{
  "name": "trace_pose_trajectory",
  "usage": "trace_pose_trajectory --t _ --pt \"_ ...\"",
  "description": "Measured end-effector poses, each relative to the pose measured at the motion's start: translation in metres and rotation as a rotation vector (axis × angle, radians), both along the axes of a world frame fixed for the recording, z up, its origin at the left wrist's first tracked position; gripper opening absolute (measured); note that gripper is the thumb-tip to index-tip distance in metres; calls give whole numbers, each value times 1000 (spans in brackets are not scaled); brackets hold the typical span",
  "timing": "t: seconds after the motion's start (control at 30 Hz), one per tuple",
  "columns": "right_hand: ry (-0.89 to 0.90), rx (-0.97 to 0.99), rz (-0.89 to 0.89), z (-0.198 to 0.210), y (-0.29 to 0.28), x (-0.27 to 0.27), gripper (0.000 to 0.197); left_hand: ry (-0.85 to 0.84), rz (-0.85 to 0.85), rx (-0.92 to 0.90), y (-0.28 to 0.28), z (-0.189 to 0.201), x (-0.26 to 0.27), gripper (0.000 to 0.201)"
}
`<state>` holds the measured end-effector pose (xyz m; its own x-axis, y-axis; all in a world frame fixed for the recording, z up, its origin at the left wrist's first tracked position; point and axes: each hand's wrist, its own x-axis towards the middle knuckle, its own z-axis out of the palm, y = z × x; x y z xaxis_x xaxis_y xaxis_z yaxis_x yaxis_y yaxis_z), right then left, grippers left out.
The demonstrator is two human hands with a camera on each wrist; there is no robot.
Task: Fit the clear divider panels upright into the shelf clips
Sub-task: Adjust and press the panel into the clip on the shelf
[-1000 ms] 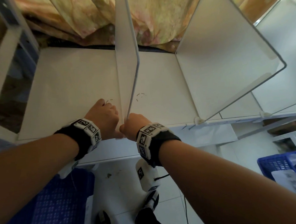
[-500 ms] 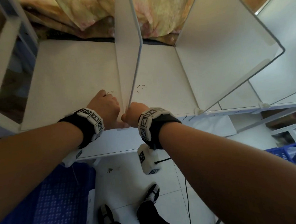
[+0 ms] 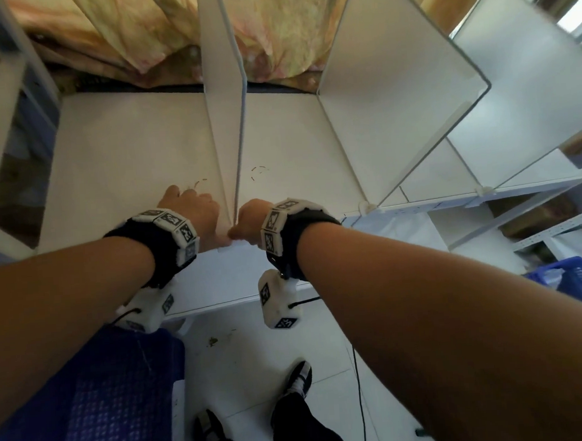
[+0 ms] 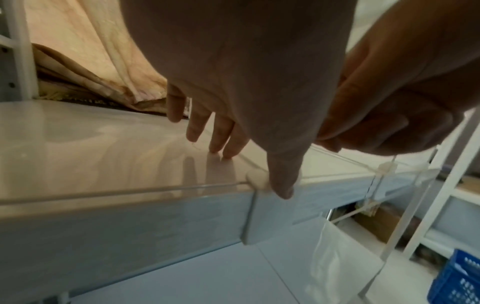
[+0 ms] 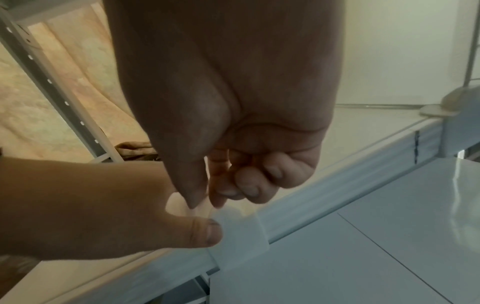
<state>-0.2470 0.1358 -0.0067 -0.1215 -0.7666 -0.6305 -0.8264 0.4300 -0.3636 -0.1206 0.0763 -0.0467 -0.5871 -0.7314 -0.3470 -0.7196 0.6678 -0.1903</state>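
A clear divider panel (image 3: 224,105) stands upright on the white shelf (image 3: 126,162), its front bottom corner at a white clip (image 3: 228,248) on the shelf's front edge. My left hand (image 3: 194,214) lies left of the panel: its straight fingers (image 4: 215,139) touch the shelf top and its thumb presses the clip (image 4: 257,182). My right hand (image 3: 248,219) is curled on the right side. Its thumb and forefinger (image 5: 215,195) pinch the panel's lower front edge just above the clip (image 5: 241,232). A second panel (image 3: 394,94) stands in its own clip (image 3: 365,209) to the right.
A third panel (image 3: 529,79) stands at the far right in another clip (image 3: 483,191). Patterned cloth (image 3: 169,30) hangs behind the shelf, and a shelf post (image 3: 2,84) rises at the left. Blue crates (image 3: 89,403) (image 3: 579,281) sit on the floor beside my feet (image 3: 299,380).
Both hands have stayed at the panel's front base and shifted slightly forward with it over the shelf edge. The panel now stands a little straighter.
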Motion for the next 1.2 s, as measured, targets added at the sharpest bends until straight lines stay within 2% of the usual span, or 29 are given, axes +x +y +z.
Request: trace_pose_trajectory --t 0.13,0.2,0.27,0.37,0.4,0.53,0.67,0.77,0.87,1.03,1.13,1.2 --pt "-19 -22 -64 9 5 -14 32 -52 30 37 9 16 13 52" --pt "7 1 -14 14 5 -23 23 -82 45 89 17 27 16 40" --pt "53 33 11 12 -3 -38 11 -125 60 182 25 36 13 37" --pt "46 11 -52 2 -13 -64 21 -158 96 299 35 45 4 43" --pt "41 -8 -54 11 -7 -67 23 -175 108 326 36 48 0 44" --pt "4 -21 -3 24 7 -87 21 -248 89 379 55 59 -22 36" --pt "-56 -56 1 45 36 -111 6 -283 109 415 83 63 -67 35" --pt "-92 18 -18 42 60 -157 8 -231 128 468 88 67 -116 37" --pt "-155 156 -153 33 88 -223 14 -158 95 434 89 75 -165 33" --pt "-37 176 -108 38 105 -304 11 -161 21 354 94 79 -221 31" --pt "59 90 -25 46 92 -314 6 -69 61 322 93 77 -239 38" --pt "115 38 67 48 84 -309 12 -31 81 305 90 75 -246 39"
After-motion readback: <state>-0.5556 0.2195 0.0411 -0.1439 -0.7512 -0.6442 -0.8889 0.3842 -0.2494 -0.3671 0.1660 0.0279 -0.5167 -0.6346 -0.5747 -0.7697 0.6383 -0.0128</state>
